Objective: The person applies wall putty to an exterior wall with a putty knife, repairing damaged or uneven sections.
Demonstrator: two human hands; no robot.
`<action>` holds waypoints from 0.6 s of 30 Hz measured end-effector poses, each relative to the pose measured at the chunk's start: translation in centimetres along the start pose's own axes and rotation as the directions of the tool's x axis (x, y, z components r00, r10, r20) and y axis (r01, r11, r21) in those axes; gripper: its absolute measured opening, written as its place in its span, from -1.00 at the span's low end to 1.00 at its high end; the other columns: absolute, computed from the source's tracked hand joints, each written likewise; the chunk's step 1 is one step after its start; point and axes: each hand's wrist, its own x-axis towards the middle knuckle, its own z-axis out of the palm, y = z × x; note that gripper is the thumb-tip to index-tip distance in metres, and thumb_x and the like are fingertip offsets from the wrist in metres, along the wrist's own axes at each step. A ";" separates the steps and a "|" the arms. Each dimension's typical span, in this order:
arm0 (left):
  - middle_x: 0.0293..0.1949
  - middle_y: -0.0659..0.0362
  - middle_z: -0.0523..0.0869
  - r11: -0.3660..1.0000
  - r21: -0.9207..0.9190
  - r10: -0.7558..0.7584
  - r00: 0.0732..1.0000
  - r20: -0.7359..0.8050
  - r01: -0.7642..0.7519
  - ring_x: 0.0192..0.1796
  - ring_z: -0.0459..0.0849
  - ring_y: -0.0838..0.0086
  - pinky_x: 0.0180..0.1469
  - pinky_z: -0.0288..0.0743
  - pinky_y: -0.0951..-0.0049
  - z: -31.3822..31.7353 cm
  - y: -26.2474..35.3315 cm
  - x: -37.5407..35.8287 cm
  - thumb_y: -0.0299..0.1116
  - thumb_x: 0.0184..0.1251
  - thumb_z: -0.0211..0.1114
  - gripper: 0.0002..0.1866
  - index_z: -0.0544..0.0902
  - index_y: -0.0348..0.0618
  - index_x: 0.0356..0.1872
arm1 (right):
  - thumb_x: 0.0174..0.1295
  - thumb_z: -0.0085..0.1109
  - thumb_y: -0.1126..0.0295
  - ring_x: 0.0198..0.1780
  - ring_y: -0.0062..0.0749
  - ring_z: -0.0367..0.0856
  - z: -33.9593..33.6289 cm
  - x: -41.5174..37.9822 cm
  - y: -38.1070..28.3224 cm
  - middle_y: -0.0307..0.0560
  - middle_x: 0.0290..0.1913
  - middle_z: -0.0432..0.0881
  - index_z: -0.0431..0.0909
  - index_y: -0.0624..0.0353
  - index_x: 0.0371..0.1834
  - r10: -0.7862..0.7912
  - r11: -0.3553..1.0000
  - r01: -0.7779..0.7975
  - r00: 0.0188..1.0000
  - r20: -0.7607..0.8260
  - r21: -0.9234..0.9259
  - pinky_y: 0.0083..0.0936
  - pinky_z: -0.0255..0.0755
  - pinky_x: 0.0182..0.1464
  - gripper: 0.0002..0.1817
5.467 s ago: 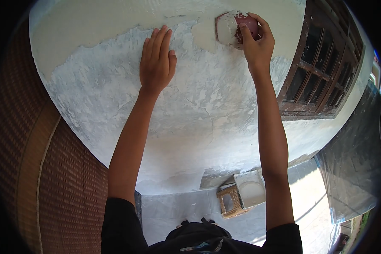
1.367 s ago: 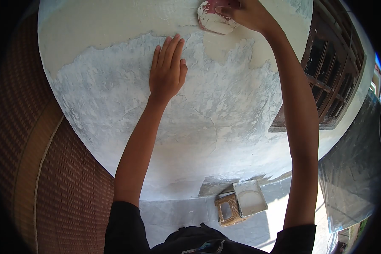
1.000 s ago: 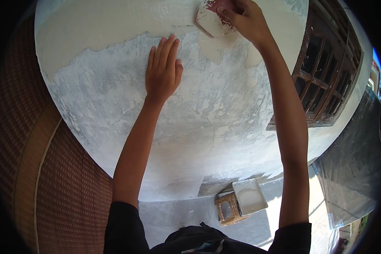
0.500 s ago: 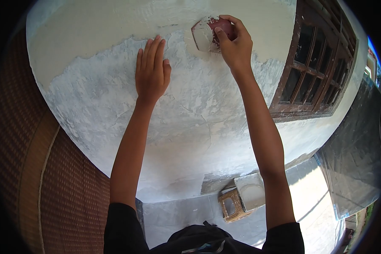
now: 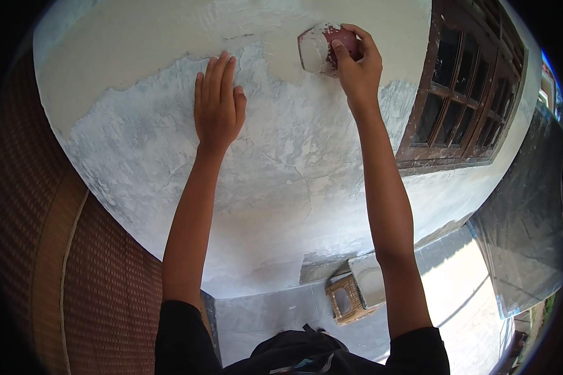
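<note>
My right hand (image 5: 355,65) grips a dark red scraper (image 5: 322,48) smeared with pale putty, its blade pressed flat on the wall (image 5: 281,175) high up. My left hand (image 5: 217,111) rests flat on the rough grey-white patch of wall, fingers together and pointing up, to the left of the scraper. Above both hands the wall carries a smoother cream coat (image 5: 137,50) that ends in a ragged edge at my left fingertips.
A brown wooden window frame (image 5: 463,94) with several panes stands at the right. On the tiled floor below, a small woven stool (image 5: 343,302) carries a square tray of putty (image 5: 369,281). A brown woven panel (image 5: 94,275) runs along the left. Plastic sheeting (image 5: 519,237) lies at the right.
My right hand came down from the top of the wall with the scraper, swept left, then shifted slightly right. My left hand stayed flat on the wall.
</note>
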 end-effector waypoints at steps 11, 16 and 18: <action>0.46 0.12 0.39 1.000 -0.005 -0.009 1.000 0.019 0.009 0.52 0.29 0.15 0.53 0.09 -0.07 -0.1 0.1 0.0 -0.41 0.46 0.07 -0.47 0.34 -0.10 0.45 | 0.21 0.30 0.51 -0.12 -0.39 0.71 2.5 -1.9 -1.7 -0.04 -0.15 0.73 0.61 0.10 0.06 -0.038 0.999 0.038 0.996 0.080 -0.009 -0.47 0.56 -0.01 -0.67; 0.46 0.11 0.38 1.000 0.011 -0.007 1.000 0.006 0.007 0.52 0.29 0.13 0.53 0.10 -0.07 0.0 0.1 -0.1 -0.39 0.47 0.04 -0.48 0.35 -0.10 0.45 | 0.27 0.25 0.55 -0.14 -0.46 0.70 -2.8 0.4 1.4 0.00 -0.13 0.71 0.59 0.10 0.12 0.129 0.986 -0.122 0.990 -0.054 0.116 -0.56 0.57 -0.10 -0.66; 0.45 0.12 0.40 0.999 0.042 -0.012 1.000 0.003 0.011 0.52 0.31 0.17 0.53 0.12 -0.03 -0.1 0.2 -0.1 -0.38 0.47 0.05 -0.49 0.38 -0.11 0.43 | 0.29 0.24 0.56 -0.13 -0.52 0.67 -4.4 1.0 1.4 0.00 -0.10 0.70 0.58 0.12 0.14 0.090 0.989 -0.076 0.990 -0.109 0.128 -0.59 0.57 -0.11 -0.65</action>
